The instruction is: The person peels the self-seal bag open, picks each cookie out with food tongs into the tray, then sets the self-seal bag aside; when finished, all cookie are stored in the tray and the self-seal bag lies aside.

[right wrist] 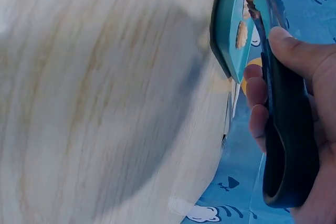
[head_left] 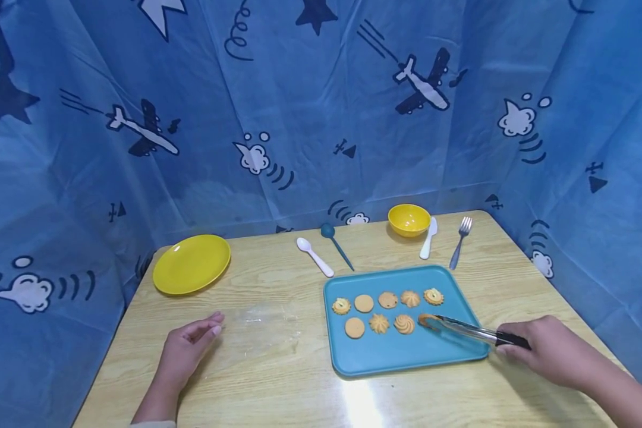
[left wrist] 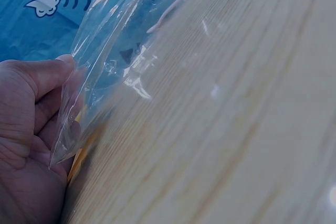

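Observation:
My left hand [head_left: 189,342] pinches the edge of a clear plastic bag [left wrist: 113,45] between thumb and fingers, at the left of the table. The bag spreads to the right of that hand, thin and see-through. In my right hand [head_left: 548,351] are metal tongs [head_left: 468,329] with black handles [right wrist: 291,124], gripped with the thumb on top. The tongs reach over the right side of a teal tray [head_left: 374,359]. Their tips are at a brown cookie [head_left: 425,320] at the right end of the front row. Several other cookies [head_left: 378,323] of different shapes lie in two rows.
A yellow plate [head_left: 191,264] sits at the back left. Behind the tray lie a white spoon [head_left: 315,258], a dark teal spoon [head_left: 337,245], a white knife [head_left: 428,239] and a fork [head_left: 460,244]. A yellow bowl [head_left: 409,221] stands near the blue curtain [head_left: 310,119].

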{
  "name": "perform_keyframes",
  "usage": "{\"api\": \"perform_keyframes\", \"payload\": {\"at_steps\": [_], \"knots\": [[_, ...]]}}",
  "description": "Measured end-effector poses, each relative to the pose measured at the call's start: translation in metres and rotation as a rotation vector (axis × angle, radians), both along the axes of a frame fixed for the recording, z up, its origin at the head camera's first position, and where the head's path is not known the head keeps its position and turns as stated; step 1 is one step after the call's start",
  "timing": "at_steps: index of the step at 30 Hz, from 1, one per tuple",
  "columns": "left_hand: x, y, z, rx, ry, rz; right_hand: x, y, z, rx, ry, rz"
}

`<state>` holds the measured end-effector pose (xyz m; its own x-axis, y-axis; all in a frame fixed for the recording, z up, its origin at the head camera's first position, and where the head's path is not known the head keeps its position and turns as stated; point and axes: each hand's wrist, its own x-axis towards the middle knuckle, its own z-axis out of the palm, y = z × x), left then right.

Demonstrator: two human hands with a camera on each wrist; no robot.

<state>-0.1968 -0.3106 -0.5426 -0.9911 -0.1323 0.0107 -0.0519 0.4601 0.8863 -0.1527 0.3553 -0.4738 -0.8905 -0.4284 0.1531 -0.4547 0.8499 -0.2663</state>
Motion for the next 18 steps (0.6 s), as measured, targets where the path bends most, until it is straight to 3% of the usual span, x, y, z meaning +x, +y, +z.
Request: {"api": "perform_keyframes", "payload": {"at_steps": [6, 13, 18], "knots": [[0.0002, 0.0005, 0.0, -0.004, -0.023, 0.011, -0.0029, 0.0032, -0.0002, 0.052, -0.053, -0.06], [0.0002, 0.0007, 0.0004, -0.008, -0.016, 0.011, -0.0041, 0.0042, 0.0016, 0.094, -0.01, -0.077], [0.0, 0.0005, -0.0005, -0.002, -0.011, 0.01, -0.004, 0.0036, 0.0042, 0.11, -0.033, -0.074]]}}
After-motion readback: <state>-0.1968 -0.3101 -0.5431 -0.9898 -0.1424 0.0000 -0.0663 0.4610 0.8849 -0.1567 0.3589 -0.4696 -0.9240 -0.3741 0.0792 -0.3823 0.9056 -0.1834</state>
